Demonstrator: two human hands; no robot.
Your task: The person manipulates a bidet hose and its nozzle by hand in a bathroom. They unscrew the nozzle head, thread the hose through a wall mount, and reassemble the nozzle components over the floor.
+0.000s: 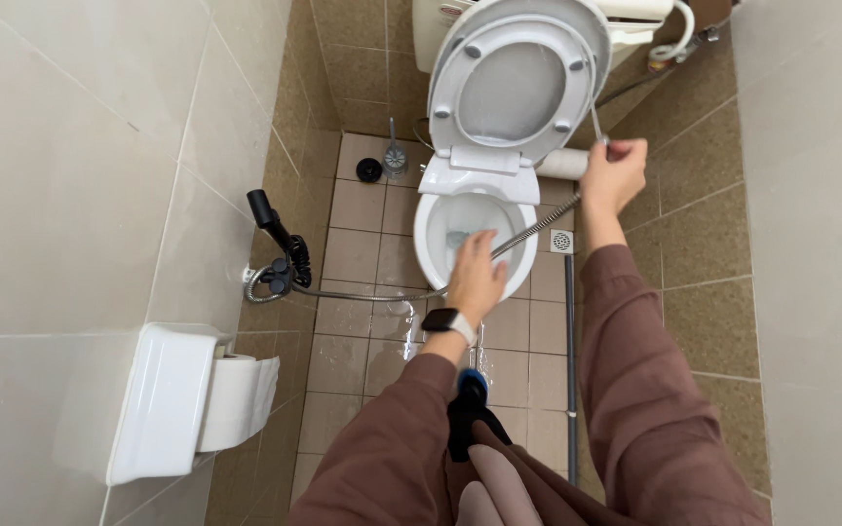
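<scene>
One narrow toilet stall, logged from my remote seat. Floor (353, 255): beige square tiles, wet and shiny near the bowl's front edge. Walls: pale large tiles on the left, brown speckled tiles lower down and on the right.

Fixtures:
- White toilet bowl (434, 255) at the far end of the floor, seat and lid (516, 83) raised upright against the tank.
- Floor drain (561, 241) just right of the bowl.
- Toilet brush (394, 156) and a round black object (369, 170) in the far left corner of the floor.
- Black bidet sprayer (275, 229) hung on the left wall, its metal hose (363, 293) running along the floor towards the bowl.
- White paper dispenser (163, 399) with roll on the near left wall.

Hands:
- Left hand (477, 278): arm extended forward, watch (446, 321) on the wrist, palm down over the bowl's front rim. Its grip rests on a flexible metal cable (536, 226) at the rim; I cannot tell whether the fingers close around it.
- Right hand (614, 175): arm raised to the right of the bowl, grip clenched on the upper end of the same cable, a thin metal handle sticking up from the fist.

The cable slants from the right hand down to the left hand at the bowl.
</scene>
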